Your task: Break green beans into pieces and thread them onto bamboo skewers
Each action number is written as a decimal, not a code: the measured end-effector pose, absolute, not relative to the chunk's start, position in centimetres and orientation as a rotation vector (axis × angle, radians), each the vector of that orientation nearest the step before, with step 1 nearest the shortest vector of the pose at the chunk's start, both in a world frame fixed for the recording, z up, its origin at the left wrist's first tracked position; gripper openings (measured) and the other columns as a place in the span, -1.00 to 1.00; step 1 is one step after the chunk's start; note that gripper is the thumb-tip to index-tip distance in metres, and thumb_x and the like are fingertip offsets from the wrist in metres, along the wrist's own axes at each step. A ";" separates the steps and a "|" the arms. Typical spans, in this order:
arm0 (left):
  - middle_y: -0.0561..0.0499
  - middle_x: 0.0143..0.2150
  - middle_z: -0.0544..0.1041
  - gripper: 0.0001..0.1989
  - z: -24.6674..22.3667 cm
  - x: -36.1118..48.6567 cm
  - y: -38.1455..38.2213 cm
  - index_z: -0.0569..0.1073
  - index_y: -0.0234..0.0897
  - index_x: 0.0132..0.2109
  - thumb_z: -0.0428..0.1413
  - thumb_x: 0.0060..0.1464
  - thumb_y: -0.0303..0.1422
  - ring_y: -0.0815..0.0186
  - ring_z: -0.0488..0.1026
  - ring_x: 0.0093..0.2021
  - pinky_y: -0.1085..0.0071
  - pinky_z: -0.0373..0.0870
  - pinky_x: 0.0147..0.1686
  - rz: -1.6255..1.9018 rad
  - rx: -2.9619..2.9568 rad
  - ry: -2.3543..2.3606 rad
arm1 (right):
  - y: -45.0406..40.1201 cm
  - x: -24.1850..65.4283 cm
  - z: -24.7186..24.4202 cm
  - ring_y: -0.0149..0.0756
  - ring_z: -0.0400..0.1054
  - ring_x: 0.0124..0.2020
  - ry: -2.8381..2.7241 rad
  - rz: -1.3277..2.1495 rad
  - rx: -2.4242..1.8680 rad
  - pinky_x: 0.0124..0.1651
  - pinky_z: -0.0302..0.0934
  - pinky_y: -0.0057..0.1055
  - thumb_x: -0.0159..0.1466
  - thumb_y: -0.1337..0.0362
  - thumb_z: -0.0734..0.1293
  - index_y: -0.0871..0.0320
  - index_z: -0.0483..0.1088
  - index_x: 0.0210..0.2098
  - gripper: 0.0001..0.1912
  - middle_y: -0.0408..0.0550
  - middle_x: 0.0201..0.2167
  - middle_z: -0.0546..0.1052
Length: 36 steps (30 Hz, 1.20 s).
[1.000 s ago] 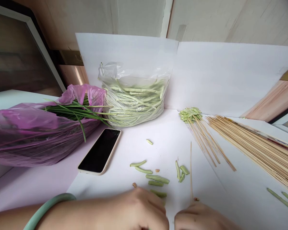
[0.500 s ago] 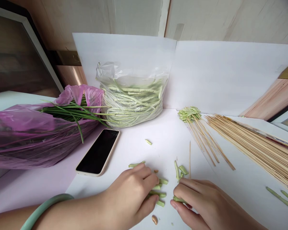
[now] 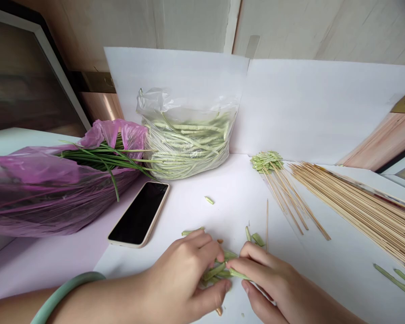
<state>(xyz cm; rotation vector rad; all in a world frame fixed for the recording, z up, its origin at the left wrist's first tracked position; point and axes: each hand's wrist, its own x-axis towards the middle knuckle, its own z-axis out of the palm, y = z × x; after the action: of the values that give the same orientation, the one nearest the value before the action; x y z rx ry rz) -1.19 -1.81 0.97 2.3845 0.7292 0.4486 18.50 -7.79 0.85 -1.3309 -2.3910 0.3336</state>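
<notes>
My left hand (image 3: 192, 270), with a pale green bangle on the wrist, curls its fingers and thumb round several cut green bean pieces (image 3: 214, 272) low over the white table. Close beside it on the right, my right hand (image 3: 266, 279) pinches another bean piece (image 3: 238, 273), its tip reaching the pieces at my left hand. Just beyond my right fingers lie a few loose bean pieces (image 3: 257, 239) and a single wooden skewer (image 3: 267, 222). One more piece (image 3: 189, 232) rests behind my left knuckles. A small brown bit (image 3: 219, 311) shows under my left thumb.
A clear bag of long beans (image 3: 189, 144) stands at the back, beside a purple bag (image 3: 54, 193) with green stalks. A phone (image 3: 139, 213) lies at left. Skewered beans (image 3: 266, 161), a skewer bundle (image 3: 354, 198) and loose beans (image 3: 394, 280) are at right.
My right hand has moved left with its bean piece, up against the pieces at my left hand. The left thumb has shifted slightly right and now partly covers the brown bit.
</notes>
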 end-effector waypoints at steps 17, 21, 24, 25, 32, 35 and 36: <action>0.00 -0.41 0.46 -0.82 1.4 -1.1 -2.1 0.37 -0.26 -0.35 -0.05 0.22 -0.39 0.30 0.35 -0.35 0.44 0.25 -0.32 0.466 2.326 0.468 | -7.8 17.7 -0.2 -0.48 0.34 -0.54 -1.979 0.485 -1.177 -0.49 0.22 -0.64 0.09 0.54 0.19 0.09 0.26 -0.44 -0.80 -0.24 -0.55 0.41; 0.01 -0.45 0.39 -0.74 1.0 -1.3 -2.0 0.30 -0.27 -0.40 -0.13 0.26 -0.39 0.34 0.30 -0.40 0.45 0.24 -0.34 0.605 2.251 0.524 | -7.5 18.1 -0.4 -0.48 0.35 -0.53 -1.955 0.496 -1.221 -0.45 0.23 -0.64 0.15 0.48 0.29 0.08 0.38 -0.37 -0.84 -0.24 -0.52 0.47; 0.03 -0.45 0.35 -0.72 0.9 -1.4 -2.0 0.27 -0.26 -0.42 -0.14 0.27 -0.37 0.35 0.28 -0.41 0.46 0.22 -0.38 0.609 2.264 0.578 | -7.2 18.2 -0.6 -0.48 0.36 -0.52 -1.962 0.487 -1.209 -0.44 0.22 -0.62 0.21 0.47 0.25 0.08 0.43 -0.37 -0.82 -0.22 -0.52 0.48; 0.02 -0.44 0.36 -0.73 0.9 -1.4 -2.1 0.28 -0.26 -0.41 -0.14 0.27 -0.36 0.35 0.28 -0.41 0.46 0.22 -0.37 0.591 2.279 0.587 | -7.2 18.2 -0.6 -0.47 0.36 -0.53 -1.969 0.480 -1.201 -0.46 0.22 -0.61 0.22 0.47 0.24 0.09 0.44 -0.37 -0.81 -0.21 -0.53 0.48; 0.04 -0.49 0.35 -0.74 0.9 -1.2 -2.2 0.22 -0.25 -0.47 -0.08 0.21 -0.38 0.37 0.29 -0.46 0.48 0.23 -0.43 0.521 2.212 0.564 | -7.7 17.3 -0.3 -0.43 0.27 -0.60 -2.209 0.186 -1.137 -0.52 0.17 -0.55 0.27 0.52 0.10 0.16 0.37 -0.45 -0.70 -0.17 -0.61 0.38; 0.11 -0.56 0.25 -0.74 0.9 -1.2 -2.0 0.13 -0.23 -0.51 -0.08 0.15 -0.48 0.41 0.22 -0.53 0.51 0.19 -0.49 0.459 2.078 0.432 | -7.9 16.9 -0.3 -0.46 0.19 -0.65 -2.308 0.017 -1.093 -0.58 0.10 -0.54 0.29 0.52 0.07 0.15 0.28 -0.57 -0.64 -0.19 -0.66 0.30; 0.13 -0.58 0.20 -0.72 0.9 -1.2 -1.9 0.09 -0.22 -0.52 -0.07 0.12 -0.50 0.42 0.19 -0.54 0.51 0.16 -0.51 0.421 2.045 0.380 | -7.9 16.9 -0.4 -0.47 0.16 -0.66 -2.319 -0.027 -1.067 -0.60 0.06 -0.54 0.31 0.49 0.07 0.15 0.24 -0.60 -0.62 -0.21 -0.67 0.26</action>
<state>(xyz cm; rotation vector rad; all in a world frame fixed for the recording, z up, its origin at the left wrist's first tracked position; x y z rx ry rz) -1.22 -1.94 0.91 2.0451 0.3805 0.4207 16.89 -7.89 -0.39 -1.0671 -2.3190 -0.0268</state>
